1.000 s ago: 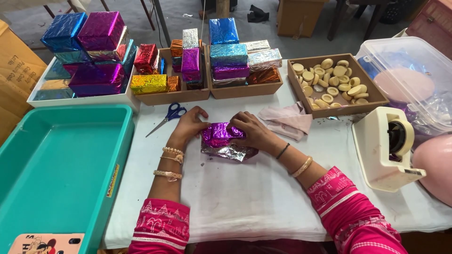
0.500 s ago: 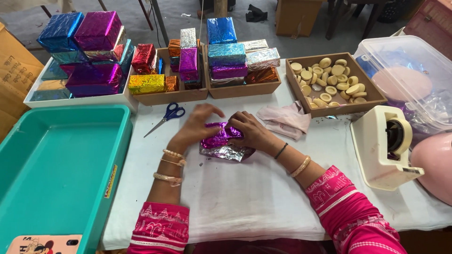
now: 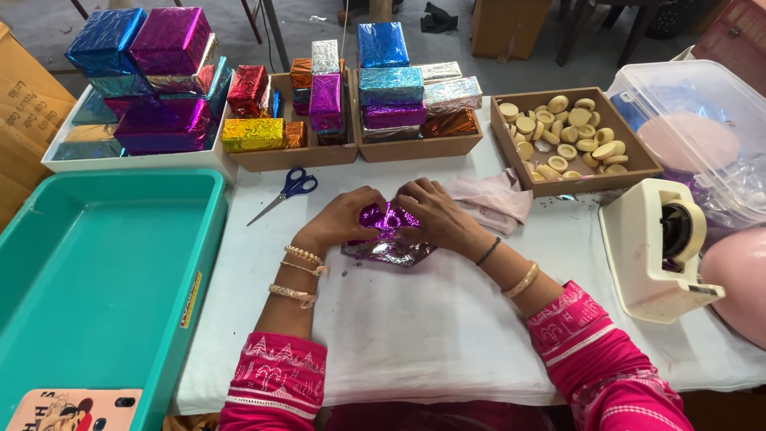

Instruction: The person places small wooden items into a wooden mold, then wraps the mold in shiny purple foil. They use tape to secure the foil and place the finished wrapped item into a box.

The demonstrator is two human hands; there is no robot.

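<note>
Both hands [image 3: 391,219] pinch the foil parcel [image 3: 387,235] — crinkled, shiny purple, silver underneath.

Both hands press on a purple foil packet [image 3: 388,231] on the white table [image 3: 415,335]: left hand [image 3: 341,221] on its left side, right hand [image 3: 437,214] on its right. Scissors [image 3: 287,191] lie just left; a tape dispenser [image 3: 658,247] stands well right.

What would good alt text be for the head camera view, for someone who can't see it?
Both hands, left hand and right hand, press shiny purple foil wrap around a small parcel on a white table. Blue-handled scissors lie nearby, trays of foil-wrapped boxes and round pale pieces behind, a teal bin left, a tape dispenser right.
</note>
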